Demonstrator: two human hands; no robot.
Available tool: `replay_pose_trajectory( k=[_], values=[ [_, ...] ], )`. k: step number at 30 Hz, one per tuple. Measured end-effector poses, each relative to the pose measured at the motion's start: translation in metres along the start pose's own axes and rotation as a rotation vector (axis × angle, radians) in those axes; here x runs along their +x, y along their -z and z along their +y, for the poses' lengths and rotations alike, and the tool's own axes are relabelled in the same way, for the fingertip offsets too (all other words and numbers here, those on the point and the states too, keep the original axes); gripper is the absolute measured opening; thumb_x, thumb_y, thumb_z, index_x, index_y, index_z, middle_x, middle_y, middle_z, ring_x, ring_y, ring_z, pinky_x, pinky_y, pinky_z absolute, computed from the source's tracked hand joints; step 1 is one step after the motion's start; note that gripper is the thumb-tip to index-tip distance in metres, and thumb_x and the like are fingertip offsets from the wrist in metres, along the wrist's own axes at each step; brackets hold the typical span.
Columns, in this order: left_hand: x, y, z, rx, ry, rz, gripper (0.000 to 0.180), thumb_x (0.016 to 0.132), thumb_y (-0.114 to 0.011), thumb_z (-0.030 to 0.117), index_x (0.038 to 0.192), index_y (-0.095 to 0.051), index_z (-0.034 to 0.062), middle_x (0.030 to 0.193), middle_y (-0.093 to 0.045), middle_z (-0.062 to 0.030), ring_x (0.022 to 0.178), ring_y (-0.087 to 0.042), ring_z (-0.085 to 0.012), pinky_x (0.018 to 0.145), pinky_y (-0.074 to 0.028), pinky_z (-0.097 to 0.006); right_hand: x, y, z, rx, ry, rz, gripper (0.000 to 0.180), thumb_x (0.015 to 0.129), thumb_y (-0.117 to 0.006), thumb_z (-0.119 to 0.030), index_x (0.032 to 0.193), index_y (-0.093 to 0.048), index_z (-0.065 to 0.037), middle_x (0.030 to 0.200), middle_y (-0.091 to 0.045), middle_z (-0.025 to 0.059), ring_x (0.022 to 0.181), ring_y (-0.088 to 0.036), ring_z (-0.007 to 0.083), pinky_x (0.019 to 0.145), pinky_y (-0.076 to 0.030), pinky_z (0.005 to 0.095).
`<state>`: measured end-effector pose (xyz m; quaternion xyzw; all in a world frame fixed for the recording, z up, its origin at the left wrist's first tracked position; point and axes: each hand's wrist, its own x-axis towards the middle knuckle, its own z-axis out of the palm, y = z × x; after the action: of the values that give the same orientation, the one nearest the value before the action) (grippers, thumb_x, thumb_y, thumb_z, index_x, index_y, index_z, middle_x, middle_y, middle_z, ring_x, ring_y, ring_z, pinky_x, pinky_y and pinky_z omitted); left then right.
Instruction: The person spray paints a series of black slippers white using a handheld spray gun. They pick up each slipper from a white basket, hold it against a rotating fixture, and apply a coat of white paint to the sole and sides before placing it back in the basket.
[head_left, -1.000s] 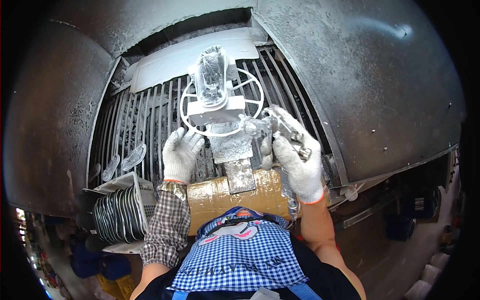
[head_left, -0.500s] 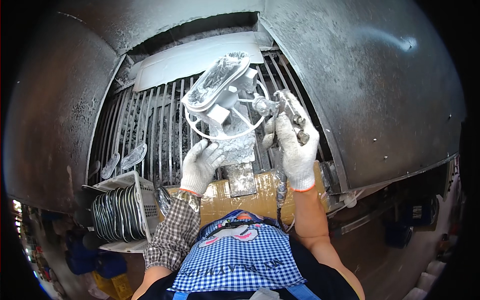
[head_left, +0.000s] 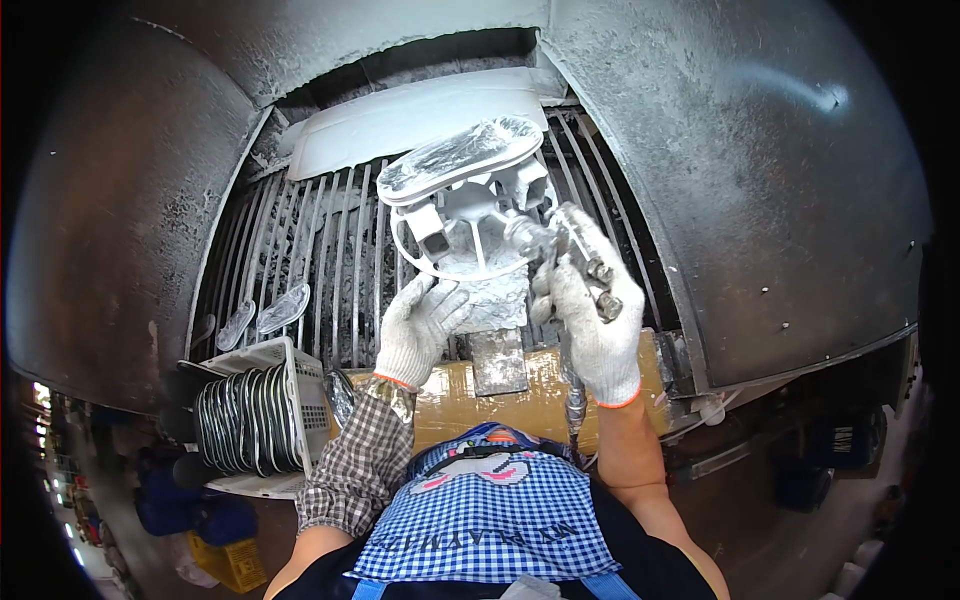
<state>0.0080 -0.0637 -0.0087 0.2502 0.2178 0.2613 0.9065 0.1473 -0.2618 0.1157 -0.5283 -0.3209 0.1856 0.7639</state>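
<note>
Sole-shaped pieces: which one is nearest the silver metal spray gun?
The shiny grey oval with a white rim, raised over the white spoked wheel; the others are farther left, on the dark barred grate or at the white plastic basket.

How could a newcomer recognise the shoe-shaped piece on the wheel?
Find the slatted grate. Over it stands a white spoked wheel, with the shoe-shaped piece mounted on top. Unlike similar pieces near the basket, it is raised above white blocks.
</note>
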Motion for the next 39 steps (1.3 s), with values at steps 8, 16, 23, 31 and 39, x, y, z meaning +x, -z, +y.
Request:
replay_pose_trajectory(
  k=[8,16,23,31,39],
  values=[
    [-0.003,0.005,0.0,-0.003,0.018,0.021,0.044,0.106,-0.061,0.027,0.14,-0.056,-0.0005,0.132,-0.066,-0.0246,0.12,-0.067,-0.0408,0.105,-0.057,-0.052,-0.012,0.016,0.006,0.02,-0.028,-0.055,0.059,0.106,-0.066,-0.005,0.16,-0.043,0.005,0.131,-0.07,0.0134,0.109,-0.068,0.0131,0.095,-0.057,0.0297],
    [0.0,-0.059,-0.003,0.127,-0.008,-0.141,0.036,0.107,-0.065,0.026,0.131,-0.062,-0.0009,0.123,-0.071,-0.0194,0.11,-0.073,-0.0305,0.098,-0.061,-0.044,-0.048,0.071,0.048,-0.106,-0.198,0.041,0.067,0.111,-0.063,-0.027,0.166,-0.033,-0.002,0.119,-0.068,0.0075,0.097,-0.065,0.0108,0.084,-0.058,0.0279],
    [0.072,-0.129,0.006,-0.074,-0.169,0.06,0.081,0.102,-0.075,0.026,0.163,-0.03,-0.0024,0.164,-0.036,-0.0293,0.149,-0.044,-0.0374,0.126,-0.038,-0.047,-0.087,0.089,0.072,-0.182,-0.383,0.153,0.083,0.099,-0.077,-0.036,0.164,-0.035,-0.004,0.124,-0.066,0.0084,0.09,-0.067,0.0101,0.052,-0.057,0.0207],
    [0.092,-0.164,0.018,-0.166,-0.106,0.304,0.043,0.101,-0.074,0.027,0.13,-0.061,-0.001,0.113,-0.071,-0.0154,0.095,-0.071,-0.0261,0.079,-0.06,-0.04,-0.112,0.077,0.089,-0.268,-0.48,0.21,0.063,0.093,-0.072,0.004,0.152,-0.052,-0.005,0.105,-0.068,0.0038,0.067,-0.061,0.0081,0.051,-0.049,0.0232],
    [0.058,-0.096,0.085,0.624,-0.502,0.083,0.032,0.106,-0.063,0.021,0.128,-0.066,-0.0026,0.116,-0.073,-0.0126,0.104,-0.07,-0.0205,0.094,-0.058,-0.036,-0.116,0.078,0.101,-0.361,-0.612,0.178,0.05,0.097,-0.071,-0.003,0.145,-0.059,-0.005,0.103,-0.07,0.004,0.068,-0.064,0.0079,0.049,-0.049,0.0222]
  ],
)
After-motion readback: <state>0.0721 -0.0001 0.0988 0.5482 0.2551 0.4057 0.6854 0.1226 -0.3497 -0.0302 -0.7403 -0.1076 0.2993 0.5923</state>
